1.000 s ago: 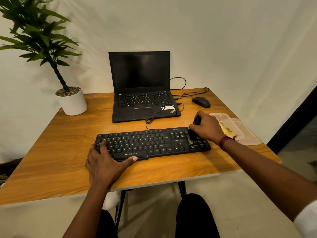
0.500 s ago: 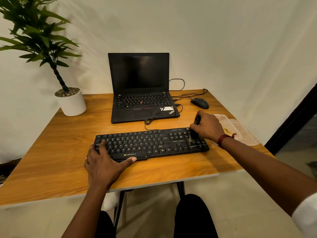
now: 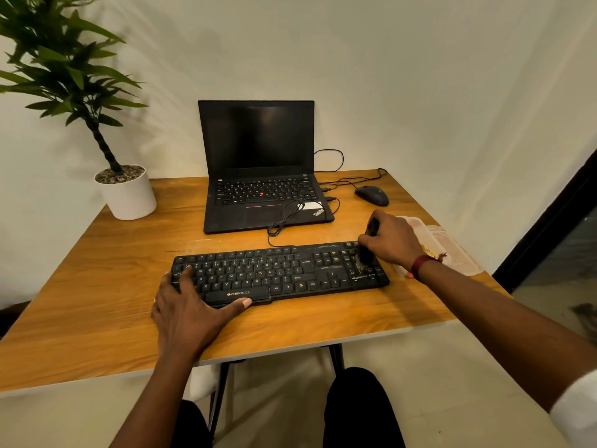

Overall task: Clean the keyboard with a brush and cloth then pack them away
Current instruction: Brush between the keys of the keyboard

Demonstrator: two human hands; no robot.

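A black Zebronics keyboard (image 3: 279, 273) is laid across the front half of a wooden table (image 3: 97, 286), roughly parallel to its near edge, with a strip of bare wood left between the two. A dark brush (image 3: 368, 250) is gripped in the clenched right hand (image 3: 392, 244), and its bristles are pressed onto the number pad at the keyboard's right end. The left hand (image 3: 190, 313) is spread open and flat over the keyboard's left end, nothing being grasped, with the thumb set along the front edge below the space bar. Just right of the keyboard, partly hidden behind the right wrist, a clear plastic container (image 3: 452, 250) is seen near the table's right edge, with something yellow (image 3: 428, 252) inside that cannot be made out clearly. Behind the keyboard an open black ThinkPad laptop (image 3: 261, 169) is placed, and a loose cable (image 3: 287, 218) is draped from its palm rest to the keyboard's back edge. A black mouse (image 3: 371, 195) is set at the far right, its cord trailing to the laptop. A potted plant (image 3: 126, 189) is stood in the far left corner. The left half of the table is otherwise left as open wood.
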